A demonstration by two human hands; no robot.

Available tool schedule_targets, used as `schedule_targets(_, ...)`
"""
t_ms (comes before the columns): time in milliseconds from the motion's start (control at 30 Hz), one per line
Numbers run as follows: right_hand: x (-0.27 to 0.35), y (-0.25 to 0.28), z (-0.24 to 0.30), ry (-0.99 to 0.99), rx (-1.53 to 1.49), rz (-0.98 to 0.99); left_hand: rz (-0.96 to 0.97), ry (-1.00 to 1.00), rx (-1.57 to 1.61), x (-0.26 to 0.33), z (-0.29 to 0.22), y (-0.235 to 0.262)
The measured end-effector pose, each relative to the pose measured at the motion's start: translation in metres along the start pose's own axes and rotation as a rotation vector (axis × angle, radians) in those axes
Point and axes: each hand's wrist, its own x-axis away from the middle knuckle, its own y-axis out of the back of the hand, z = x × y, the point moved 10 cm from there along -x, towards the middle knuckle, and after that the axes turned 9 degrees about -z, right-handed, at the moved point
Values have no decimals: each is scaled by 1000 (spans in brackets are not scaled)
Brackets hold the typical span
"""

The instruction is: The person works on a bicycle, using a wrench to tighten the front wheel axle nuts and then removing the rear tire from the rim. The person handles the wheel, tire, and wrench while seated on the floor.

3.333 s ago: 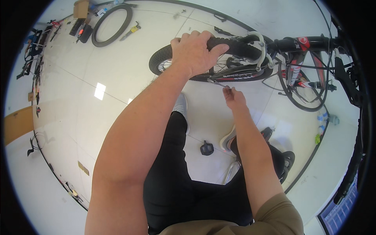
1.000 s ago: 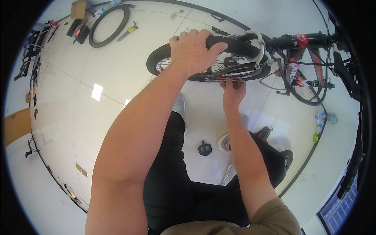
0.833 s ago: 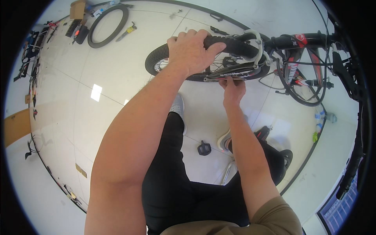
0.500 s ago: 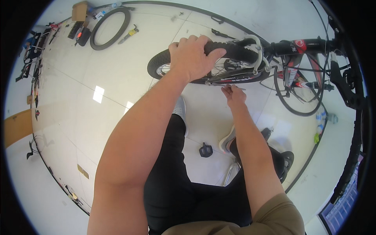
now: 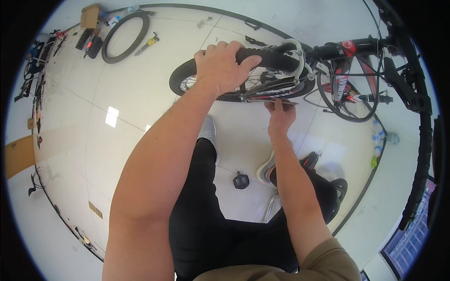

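Note:
My left hand grips the top of a black bicycle tyre on the front wheel of a red and black bicycle. A white brake arm curves over the tyre just right of that hand. My right hand is lower, its fingertips pinched on a thin metal part at the wheel's lower edge; what sort of part it is I cannot tell. I am seated, black trousers below both arms.
A black pedal lies on the white tiled floor between my shoes. A loose black tyre, a cardboard box and small tools lie at the far left. A second wheel and black frame tubes stand at right.
My right hand dipped away from the wheel about half a second ago and is back up at its lower edge. My left hand has stayed on the tyre.

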Motion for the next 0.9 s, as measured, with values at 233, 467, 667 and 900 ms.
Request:
schedule_targets(233, 50, -43, 8, 195, 137, 205, -13, 3, -3, 2, 3, 1)
schedule_targets(467, 43, -36, -8, 138, 57, 104, -65, -11, 23, 2, 2, 4)
schedule_targets(667, 33, -49, -4, 127, 129, 151, -22, 1, 27, 2, 3, 1)
schedule_targets(900, 32, -51, -6, 181, 193, 193, -19, 1, 49, 3, 7, 2)
